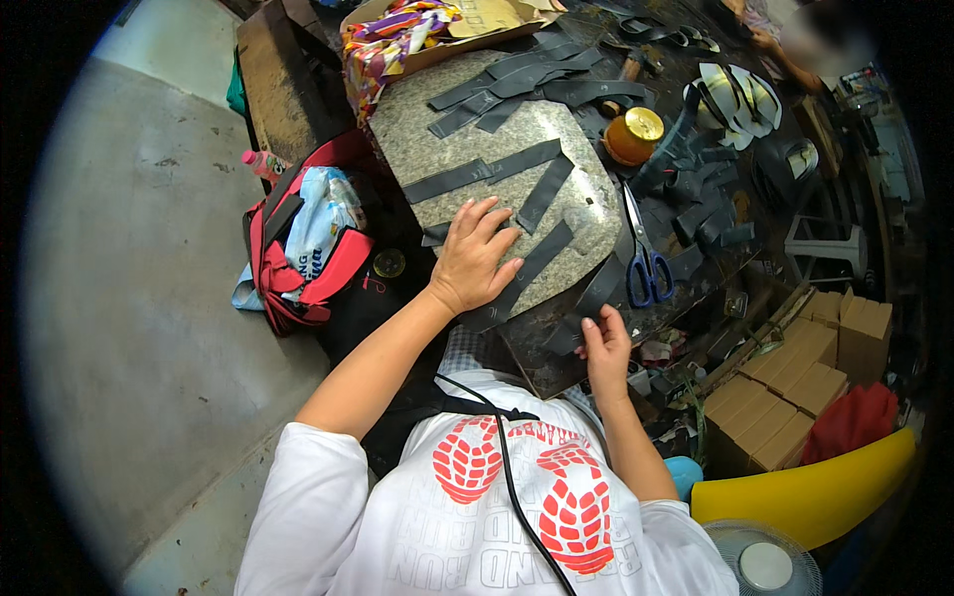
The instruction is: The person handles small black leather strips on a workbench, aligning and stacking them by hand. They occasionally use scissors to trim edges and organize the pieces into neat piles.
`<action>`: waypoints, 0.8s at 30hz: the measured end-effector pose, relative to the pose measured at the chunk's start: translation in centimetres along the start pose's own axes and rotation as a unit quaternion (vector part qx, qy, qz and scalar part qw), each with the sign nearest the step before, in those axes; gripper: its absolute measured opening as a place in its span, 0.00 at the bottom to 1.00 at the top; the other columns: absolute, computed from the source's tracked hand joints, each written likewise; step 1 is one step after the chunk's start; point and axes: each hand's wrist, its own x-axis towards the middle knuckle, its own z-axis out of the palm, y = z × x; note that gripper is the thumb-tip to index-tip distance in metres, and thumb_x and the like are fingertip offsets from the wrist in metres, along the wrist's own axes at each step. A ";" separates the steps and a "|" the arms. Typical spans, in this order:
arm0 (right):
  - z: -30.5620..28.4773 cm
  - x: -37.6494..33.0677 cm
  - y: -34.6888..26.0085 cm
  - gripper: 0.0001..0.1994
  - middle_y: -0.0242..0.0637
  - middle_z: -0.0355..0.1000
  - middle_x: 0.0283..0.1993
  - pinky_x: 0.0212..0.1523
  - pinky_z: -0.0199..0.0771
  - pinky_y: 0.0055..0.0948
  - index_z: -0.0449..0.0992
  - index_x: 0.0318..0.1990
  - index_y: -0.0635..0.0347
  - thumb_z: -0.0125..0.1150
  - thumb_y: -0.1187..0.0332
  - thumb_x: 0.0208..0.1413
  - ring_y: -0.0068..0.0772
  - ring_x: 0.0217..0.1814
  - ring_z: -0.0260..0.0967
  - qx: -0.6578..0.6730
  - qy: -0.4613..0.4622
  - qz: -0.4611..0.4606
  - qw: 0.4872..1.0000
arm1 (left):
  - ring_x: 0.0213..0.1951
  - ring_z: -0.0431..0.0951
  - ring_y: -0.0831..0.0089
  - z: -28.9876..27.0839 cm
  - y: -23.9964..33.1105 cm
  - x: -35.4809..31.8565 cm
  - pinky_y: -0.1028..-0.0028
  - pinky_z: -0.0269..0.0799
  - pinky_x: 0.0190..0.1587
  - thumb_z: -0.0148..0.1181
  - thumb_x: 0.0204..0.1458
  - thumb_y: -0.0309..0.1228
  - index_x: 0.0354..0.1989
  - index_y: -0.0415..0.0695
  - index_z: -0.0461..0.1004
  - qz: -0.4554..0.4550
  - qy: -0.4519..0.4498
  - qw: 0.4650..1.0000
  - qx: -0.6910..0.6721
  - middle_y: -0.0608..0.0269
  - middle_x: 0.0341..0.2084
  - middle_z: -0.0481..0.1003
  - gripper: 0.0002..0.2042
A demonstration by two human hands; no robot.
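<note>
My left hand (477, 256) lies on the speckled stone slab (405, 114) with its fingers spread. Under and beside it are black strips that look like leather or rubber; one strip (545, 260) runs diagonally past its fingertips. At the table's near edge, my right hand (606, 348) pinches the lower end of another black strip (599, 290) between thumb and fingers. Scissors (641, 248) with blue handles lie just right of that strip. Farther up the slab rest a long strip (487, 171), a slanted strip (547, 192) and a loose pile of strips (517, 79).
An orange jar (631, 136) with a gold lid stands right of the slab, near scattered black scraps (706, 204). A box (447, 48) with colourful cloth sits at the back. Left are a red bag (328, 268) and a pink-capped bottle (263, 164); right, cardboard boxes (785, 382). Another person's arm (785, 60) shows far right.
</note>
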 end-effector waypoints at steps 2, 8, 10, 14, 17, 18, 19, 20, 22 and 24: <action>-0.6 0.9 -1.5 0.19 0.28 0.69 0.35 0.24 0.69 0.17 0.68 0.60 0.66 0.60 0.69 0.64 0.14 0.26 0.66 0.013 -0.008 -0.015 1.000 | 0.66 0.60 0.49 0.1 0.0 -0.1 0.47 0.50 0.70 0.62 0.50 0.38 0.48 0.44 0.75 -0.008 0.003 1.000 0.000 0.53 0.56 0.69 0.19; -2.6 2.9 -5.9 0.39 0.40 0.74 0.28 0.25 0.72 0.28 0.47 0.74 0.65 0.61 0.73 0.60 0.30 0.25 0.74 -0.273 -0.053 0.013 0.960 | 0.65 0.60 0.50 0.3 -0.1 -0.1 0.49 0.50 0.70 0.64 0.49 0.39 0.46 0.44 0.76 -0.022 0.018 1.000 0.006 0.52 0.56 0.69 0.18; -2.8 3.0 -6.9 0.38 0.46 0.76 0.27 0.32 0.74 0.39 0.53 0.73 0.60 0.65 0.68 0.57 0.46 0.29 0.77 -0.437 -0.019 -0.011 0.899 | 0.65 0.60 0.50 0.3 -0.1 -0.1 0.49 0.50 0.70 0.64 0.49 0.39 0.46 0.44 0.76 -0.026 0.019 0.999 0.006 0.52 0.56 0.69 0.18; -2.9 4.1 -8.9 0.23 0.47 0.76 0.29 0.36 0.74 0.41 0.73 0.60 0.56 0.64 0.64 0.58 0.47 0.32 0.77 -0.459 -0.044 -0.067 0.885 | 0.66 0.60 0.49 -0.2 0.2 0.1 0.47 0.50 0.70 0.64 0.49 0.38 0.48 0.44 0.76 -0.031 0.013 0.999 -0.006 0.52 0.57 0.68 0.19; -1.5 5.7 -9.8 0.21 0.47 0.76 0.31 0.36 0.74 0.39 0.75 0.57 0.59 0.65 0.64 0.57 0.46 0.32 0.76 -0.419 -0.082 -0.125 0.896 | 0.65 0.60 0.50 -0.8 0.7 0.6 0.47 0.50 0.70 0.64 0.49 0.39 0.48 0.45 0.76 -0.022 0.009 1.000 0.005 0.52 0.57 0.68 0.18; -1.0 6.2 -10.1 0.19 0.46 0.77 0.35 0.36 0.74 0.35 0.76 0.56 0.59 0.65 0.67 0.57 0.43 0.32 0.76 -0.412 -0.092 -0.123 0.898 | 0.65 0.61 0.51 -0.9 0.9 1.1 0.48 0.50 0.70 0.66 0.48 0.38 0.48 0.46 0.76 -0.013 -0.005 1.000 0.015 0.52 0.57 0.68 0.19; -0.5 6.8 -10.4 0.19 0.46 0.77 0.36 0.36 0.74 0.34 0.76 0.56 0.59 0.65 0.68 0.56 0.42 0.32 0.75 -0.394 -0.103 -0.172 0.897 | 0.65 0.61 0.51 -1.0 0.8 1.9 0.48 0.50 0.69 0.66 0.47 0.37 0.49 0.46 0.76 0.001 -0.003 0.999 0.035 0.52 0.58 0.68 0.19; 0.0 7.1 -10.7 0.19 0.45 0.77 0.37 0.36 0.74 0.33 0.76 0.55 0.59 0.65 0.69 0.56 0.41 0.32 0.75 -0.381 -0.110 -0.193 0.898 | 0.66 0.60 0.52 -0.9 0.4 3.0 0.48 0.50 0.69 0.67 0.47 0.36 0.49 0.47 0.76 0.016 -0.003 0.998 0.054 0.52 0.58 0.68 0.20; 1.0 7.5 -11.2 0.17 0.44 0.77 0.39 0.36 0.75 0.32 0.76 0.54 0.59 0.64 0.73 0.56 0.40 0.33 0.76 -0.368 -0.127 -0.207 0.897 | 0.67 0.59 0.51 -0.6 -1.0 5.8 0.49 0.51 0.70 0.69 0.45 0.34 0.55 0.45 0.72 0.014 0.012 0.997 0.079 0.50 0.60 0.66 0.26; 2.0 8.0 -11.5 0.17 0.44 0.77 0.39 0.36 0.76 0.33 0.76 0.53 0.60 0.65 0.73 0.56 0.40 0.33 0.77 -0.361 -0.154 -0.257 0.883 | 0.68 0.58 0.49 0.0 -3.3 9.4 0.51 0.51 0.70 0.70 0.44 0.38 0.63 0.41 0.65 -0.075 0.070 0.985 0.137 0.47 0.64 0.61 0.36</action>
